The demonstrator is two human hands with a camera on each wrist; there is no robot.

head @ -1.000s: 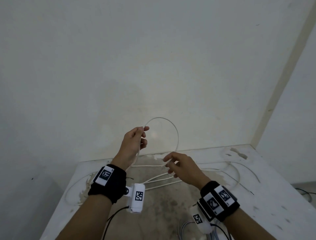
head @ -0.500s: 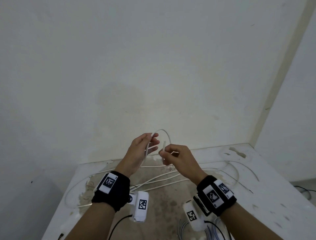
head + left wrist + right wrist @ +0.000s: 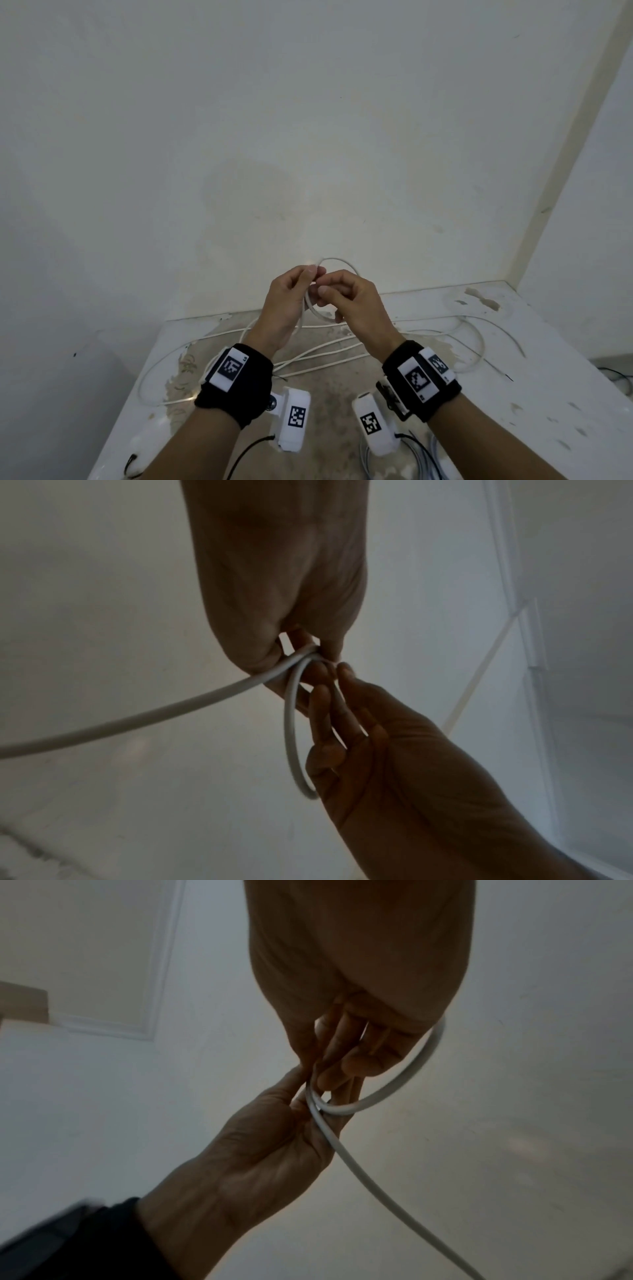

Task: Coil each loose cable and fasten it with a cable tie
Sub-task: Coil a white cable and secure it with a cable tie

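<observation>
White cable (image 3: 337, 262) loops upright between the hands: left hand (image 3: 289, 301) pinches the crossing, right hand (image 3: 352, 301) grips the loop beside it.

The white cable (image 3: 337, 262) is up off the table (image 3: 555, 359) — one small round loop, standing roughly upright, its crossing pinched between the left hand (image 3: 291, 301) and right hand (image 3: 356, 305). From the crossing a tail drops toward the table, where more white cable (image 3: 329, 349) sprawls in loose, uncoiled curves — several strands side by side at the middle, wide bends toward both edges.
</observation>
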